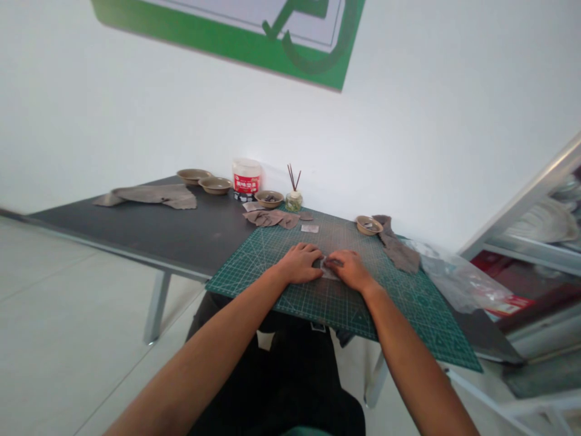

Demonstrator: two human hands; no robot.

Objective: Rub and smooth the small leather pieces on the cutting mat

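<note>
So the person's got both hands down on the green cutting mat (254, 260), which is on a dark table (149, 227). A small pale, see-through piece (330, 274) lies flat on the mat between the hands, roughly in line with the person's lap. The left hand (302, 263) is palm down, fingers loosely bent and close together, thumb out toward the piece's edge. The right hand (351, 269) has its fingers curled in over the piece, fingertips bunched at its top edge. Can't tell if they're really pinching anything, too small and blurry.

Past the hands there's another little clear rectangle (309, 229) on the mat, with a wrinkled brown cloth strip (272, 218) nearby. Behind that sit a dish of small dark bits (269, 199), a glass jar with sticks (293, 201) and a white tub with a red label (247, 180). Two more dishes (204, 181) are over to the left, near a long brown cloth (154, 195). Over on the right it's a small bowl (369, 225), a crumpled brown cloth (399, 249) and a clear plastic bag (458, 278).
</note>
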